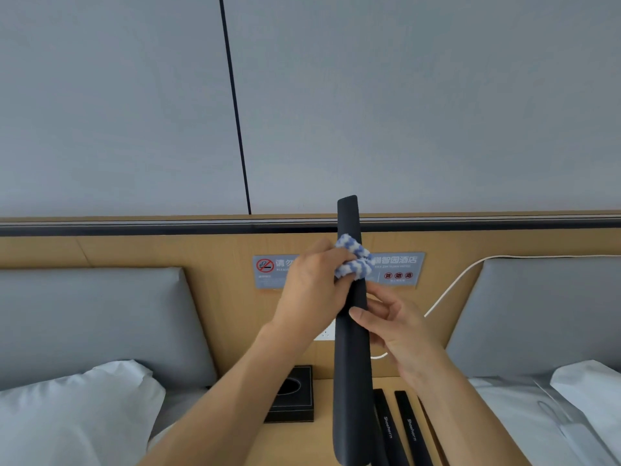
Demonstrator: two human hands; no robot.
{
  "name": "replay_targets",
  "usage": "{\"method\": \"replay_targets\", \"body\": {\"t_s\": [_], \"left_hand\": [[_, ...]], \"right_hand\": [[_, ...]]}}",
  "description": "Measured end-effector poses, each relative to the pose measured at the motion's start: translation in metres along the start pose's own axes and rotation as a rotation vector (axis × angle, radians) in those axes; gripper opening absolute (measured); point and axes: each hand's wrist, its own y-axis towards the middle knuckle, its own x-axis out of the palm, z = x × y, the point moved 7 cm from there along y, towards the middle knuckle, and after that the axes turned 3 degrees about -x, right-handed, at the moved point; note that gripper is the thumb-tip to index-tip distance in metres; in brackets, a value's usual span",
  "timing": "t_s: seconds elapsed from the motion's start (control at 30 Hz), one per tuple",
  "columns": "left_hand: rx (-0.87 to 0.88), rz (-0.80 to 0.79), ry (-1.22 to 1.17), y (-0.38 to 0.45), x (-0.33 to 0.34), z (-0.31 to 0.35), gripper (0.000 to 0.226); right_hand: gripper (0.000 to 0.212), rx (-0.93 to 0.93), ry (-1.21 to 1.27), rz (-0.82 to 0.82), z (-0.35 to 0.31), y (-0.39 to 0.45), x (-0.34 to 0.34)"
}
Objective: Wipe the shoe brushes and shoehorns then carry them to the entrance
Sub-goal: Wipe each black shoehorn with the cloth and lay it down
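Black and long, the shoehorn in hand (353, 358) stands nearly upright in the middle of the view, its broad end low at the bottom edge and its narrow tip up in front of the grey wall panels (403, 95). Just beside its lower part, two more shoehorns (400, 428) lie flat on the wooden bench (295, 442), each printed "Shoehorn". A black tissue box (290, 395) sits on the bench to their left, near the left forearm. White pillows (67, 408) lie on the beds at either side.

Higher up, the right hand (396, 327) is closed lightly round the middle of the raised shoehorn, thumb across its front and fingers curled behind. Just above it, the left hand (312, 287) is clenched on a blue-and-white cloth (354, 258), pressing the cloth against the upper shaft of the shoehorn.

Behind the hands, a white cable (450, 290) runs across the wooden headboard (215, 297), and a grey no-smoking sign (272, 270) is fixed to it, partly hidden by the left hand and cloth. Grey padded cushions (100, 317) flank the headboard.
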Motion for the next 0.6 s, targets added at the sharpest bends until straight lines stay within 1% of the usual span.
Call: {"method": "replay_targets", "body": {"t_s": [0.07, 0.13, 0.23, 0.3, 0.37, 0.4, 0.47, 0.5, 0.53, 0.6], "left_hand": [[-0.048, -0.004, -0.023, -0.002, 0.001, -0.008, 0.006], [-0.090, -0.006, -0.035, -0.003, 0.001, -0.014, 0.008], [-0.146, 0.015, -0.050, -0.006, 0.002, -0.017, 0.007], [-0.189, 0.037, -0.028, -0.008, 0.003, -0.019, 0.008], [-0.228, 0.047, -0.002, -0.009, 0.006, -0.023, 0.008], [-0.247, 0.043, 0.004, -0.009, 0.007, -0.025, 0.008], [-0.294, 0.024, 0.017, -0.011, 0.010, -0.029, 0.009], [-0.310, 0.016, 0.029, -0.012, 0.011, -0.030, 0.010], [-0.313, 0.014, 0.042, -0.014, 0.012, -0.030, 0.011], [-0.299, 0.019, 0.052, -0.017, 0.013, -0.027, 0.013]], "right_hand": [[0.042, 0.019, -0.011, -0.046, 0.004, -0.001, 0.004], [0.045, 0.032, 0.009, -0.082, 0.008, -0.002, 0.008], [0.055, 0.018, 0.077, -0.101, 0.013, -0.002, 0.013], [0.058, 0.022, 0.159, -0.101, 0.018, -0.001, 0.017], [0.057, 0.060, 0.323, -0.106, 0.024, 0.000, 0.021], [0.052, 0.081, 0.402, -0.108, 0.026, 0.001, 0.022], [0.035, 0.109, 0.500, -0.091, 0.026, 0.003, 0.023], [0.029, 0.126, 0.535, -0.071, 0.026, 0.004, 0.023], [0.033, 0.143, 0.570, -0.048, 0.026, 0.005, 0.021], [0.046, 0.166, 0.590, 0.009, 0.027, 0.007, 0.016]]}}
